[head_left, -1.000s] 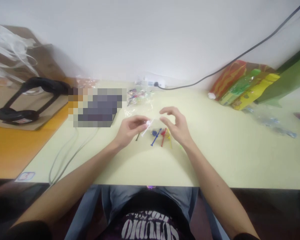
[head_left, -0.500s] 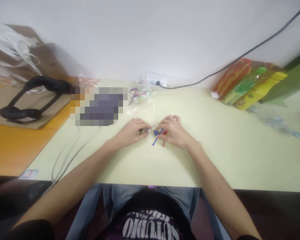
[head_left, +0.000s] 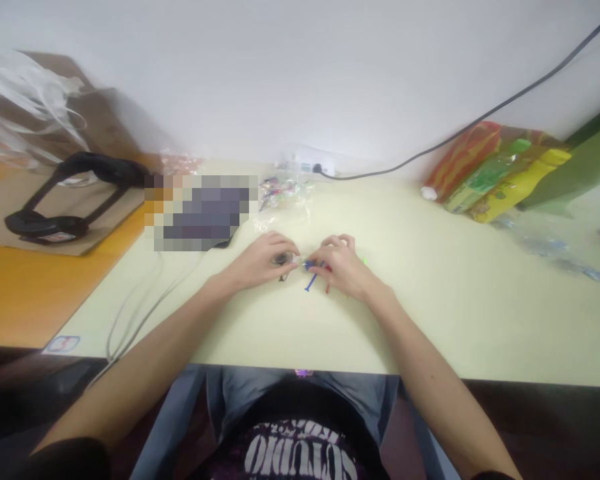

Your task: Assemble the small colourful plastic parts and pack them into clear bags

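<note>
Over the middle of the table, my left hand (head_left: pixel 270 259) is closed in a pinch, with a small dark round piece (head_left: pixel 282 258) partly showing under its fingers. Something small and clear is at its fingertips, too blurred to name. Close by on the right, my right hand (head_left: pixel 341 265) pinches at a small blue plastic piece (head_left: pixel 311 283) whose thin stem points down toward me. A red piece (head_left: pixel 328 288) shows beneath the same hand, mostly covered. A bit of yellow-green (head_left: pixel 365 261) peeks out beyond that hand. The fingertips of both hands nearly meet.
A clear bag of small coloured pieces (head_left: pixel 283 192) lies behind my hands, near a white power strip (head_left: pixel 307 163). A pixelated dark device (head_left: pixel 203 212) sits left, with cables (head_left: pixel 145 313). Bottles and packets (head_left: pixel 500 180) stand right; a black frame (head_left: pixel 75 197) rests on cardboard.
My left hand has shifted slightly and turned, showing more of the dark round piece. The right hand has moved a little left and covers more of the blue and red pieces.
</note>
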The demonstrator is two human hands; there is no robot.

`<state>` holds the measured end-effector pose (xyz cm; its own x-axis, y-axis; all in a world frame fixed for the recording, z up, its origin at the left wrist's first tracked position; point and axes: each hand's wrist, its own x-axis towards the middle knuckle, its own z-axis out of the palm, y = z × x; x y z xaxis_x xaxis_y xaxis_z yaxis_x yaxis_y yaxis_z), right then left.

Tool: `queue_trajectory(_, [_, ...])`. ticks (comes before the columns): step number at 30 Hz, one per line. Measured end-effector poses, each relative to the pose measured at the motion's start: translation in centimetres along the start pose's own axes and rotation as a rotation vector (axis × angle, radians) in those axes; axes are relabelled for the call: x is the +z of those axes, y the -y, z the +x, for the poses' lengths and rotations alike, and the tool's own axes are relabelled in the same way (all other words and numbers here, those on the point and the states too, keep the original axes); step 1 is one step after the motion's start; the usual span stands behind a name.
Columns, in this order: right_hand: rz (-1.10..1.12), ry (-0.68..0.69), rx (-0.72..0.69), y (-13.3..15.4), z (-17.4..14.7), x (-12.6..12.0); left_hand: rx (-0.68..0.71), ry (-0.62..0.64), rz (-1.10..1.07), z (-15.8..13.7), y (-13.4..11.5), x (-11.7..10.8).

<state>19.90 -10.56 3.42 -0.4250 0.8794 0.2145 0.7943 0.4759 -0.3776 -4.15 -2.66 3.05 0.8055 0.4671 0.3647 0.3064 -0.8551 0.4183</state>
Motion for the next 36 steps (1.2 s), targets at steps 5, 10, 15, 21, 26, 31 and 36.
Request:
queue_trajectory(5, [0.014,-0.051,-0.003,-0.1,0.0,0.4,0.060,-0.077,0.016,0.0,-0.6,0.4])
queue_trajectory(10, [0.050,-0.157,0.008,0.2,0.1,0.6,0.149,-0.192,0.026,0.0,-0.7,1.2])
queue_trajectory(15, [0.158,-0.223,0.056,0.4,0.1,0.6,0.195,-0.286,0.032,0.1,-0.8,1.5])
queue_trajectory(21, [0.219,-0.209,0.107,0.2,0.3,0.8,0.175,-0.213,0.066,0.0,-0.6,1.6])
queue_trajectory(26, [0.193,-0.212,0.078,0.2,0.0,-0.2,0.124,-0.277,0.045,0.1,-0.8,1.3])
queue_trajectory(31, [0.064,-0.084,0.034,-0.3,-0.6,-1.0,0.084,-0.411,-0.014,1.1,-0.8,0.3])
queue_trajectory(36, [0.008,0.011,-0.014,-0.5,-0.7,0.0,0.080,-0.366,-0.006,3.5,-0.3,0.1])
